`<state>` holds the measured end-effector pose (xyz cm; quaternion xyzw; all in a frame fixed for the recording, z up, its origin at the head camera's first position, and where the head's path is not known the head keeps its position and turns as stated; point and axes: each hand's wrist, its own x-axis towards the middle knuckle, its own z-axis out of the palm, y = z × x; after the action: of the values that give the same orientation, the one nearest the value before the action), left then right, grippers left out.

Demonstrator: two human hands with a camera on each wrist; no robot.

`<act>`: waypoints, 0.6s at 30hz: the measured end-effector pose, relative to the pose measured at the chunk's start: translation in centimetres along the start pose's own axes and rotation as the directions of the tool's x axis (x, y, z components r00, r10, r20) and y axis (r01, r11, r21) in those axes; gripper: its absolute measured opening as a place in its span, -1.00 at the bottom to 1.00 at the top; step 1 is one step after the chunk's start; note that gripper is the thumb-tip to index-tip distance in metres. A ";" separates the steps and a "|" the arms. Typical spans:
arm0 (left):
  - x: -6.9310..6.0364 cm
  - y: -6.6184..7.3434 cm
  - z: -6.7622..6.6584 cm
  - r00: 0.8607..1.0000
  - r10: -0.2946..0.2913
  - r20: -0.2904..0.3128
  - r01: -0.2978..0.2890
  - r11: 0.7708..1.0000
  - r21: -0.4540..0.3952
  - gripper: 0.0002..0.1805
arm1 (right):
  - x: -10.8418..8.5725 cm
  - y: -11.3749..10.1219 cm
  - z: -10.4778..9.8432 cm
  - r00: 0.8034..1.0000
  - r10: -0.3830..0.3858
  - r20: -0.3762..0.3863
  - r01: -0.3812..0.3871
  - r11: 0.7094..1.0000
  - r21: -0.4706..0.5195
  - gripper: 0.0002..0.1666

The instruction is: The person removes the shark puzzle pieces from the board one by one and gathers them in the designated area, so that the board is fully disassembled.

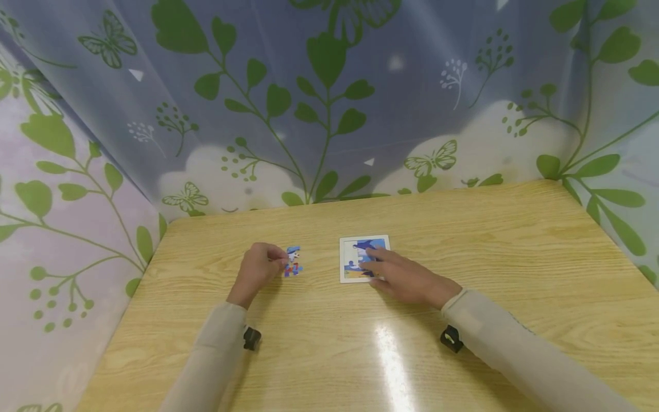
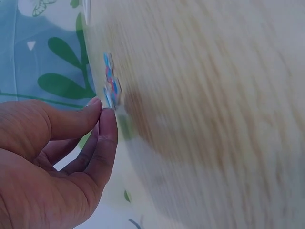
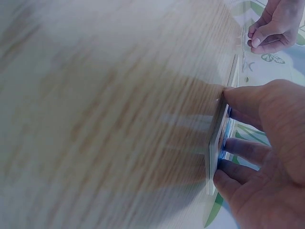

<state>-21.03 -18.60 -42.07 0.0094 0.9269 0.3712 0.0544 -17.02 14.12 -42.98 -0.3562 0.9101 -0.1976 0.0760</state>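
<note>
My left hand is at the left of a small group of colourful jigsaw puzzle pieces. Its thumb and forefinger meet in a pinch at the edge of a piece, which the fingertips mostly hide. In the left wrist view the puzzle pieces show just beyond those tips. My right hand rests on a white-framed puzzle board, fingers spread over its blue picture. In the right wrist view the thumb touches the near edge of the board. Part of the picture is hidden under the fingers.
Both the board and the pieces lie on a wood-grain table. A curtain printed with leaves and butterflies hangs along the back and sides. Each wrist carries a small black device.
</note>
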 end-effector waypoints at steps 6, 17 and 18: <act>-0.1 1.0 0.8 0.999 0.041 0.013 -0.041 0.997 -0.060 -0.90 | 0.1 0.0 0.0 1.000 0.013 0.007 -0.013 1.000 0.005 -0.49; -0.1 4.1 3.5 0.986 0.151 0.069 -0.151 0.988 -0.017 -0.92 | 0.2 0.1 0.1 1.000 0.019 0.000 -0.019 1.000 0.008 -0.49; -0.1 4.4 3.8 0.985 0.152 0.077 -0.150 0.988 -0.022 -0.92 | 0.2 0.1 0.1 1.000 0.021 -0.001 -0.021 1.000 0.008 -0.49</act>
<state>-20.61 -12.84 -41.78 0.0937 0.9178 0.3808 0.0624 -17.19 14.03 -43.12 -0.3463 0.9130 -0.2007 0.0791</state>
